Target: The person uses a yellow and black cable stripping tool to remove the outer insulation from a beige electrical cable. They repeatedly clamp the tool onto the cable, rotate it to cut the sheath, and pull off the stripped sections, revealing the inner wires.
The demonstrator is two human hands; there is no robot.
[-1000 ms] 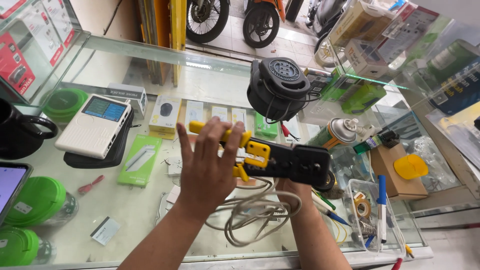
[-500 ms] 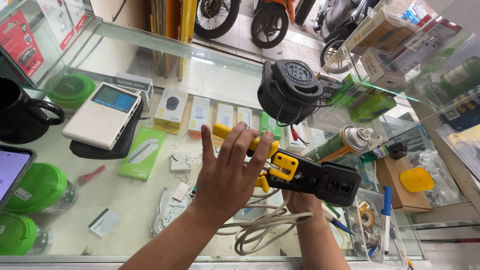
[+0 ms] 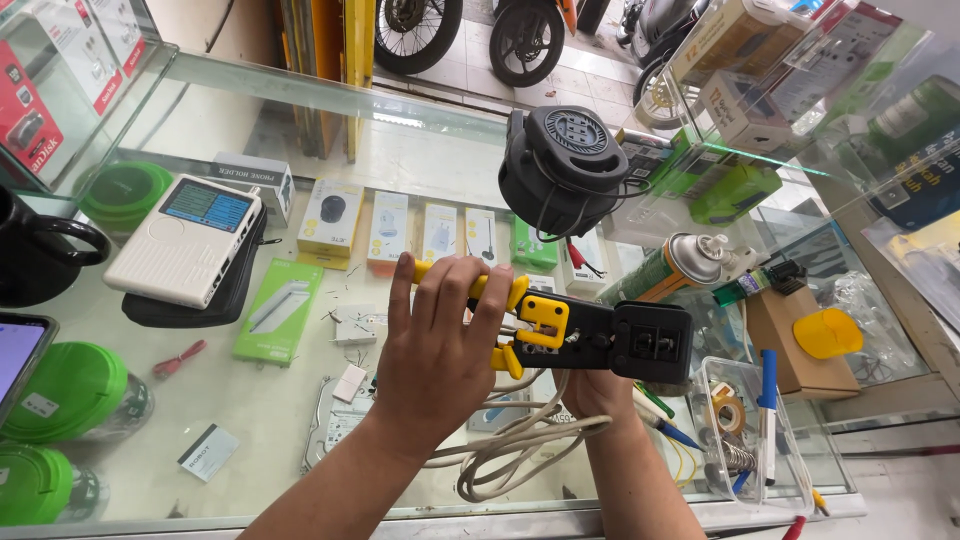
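I hold the crimping tool point(image 3: 590, 335) level above the glass counter point(image 3: 250, 400), near its front edge, long axis left to right, black head pointing right. My left hand point(image 3: 440, 350) wraps the yellow handles; my right hand point(image 3: 595, 390) supports underneath, grip hidden. The grey cable point(image 3: 510, 445) hangs looped below; I judge the crimp is not finished.
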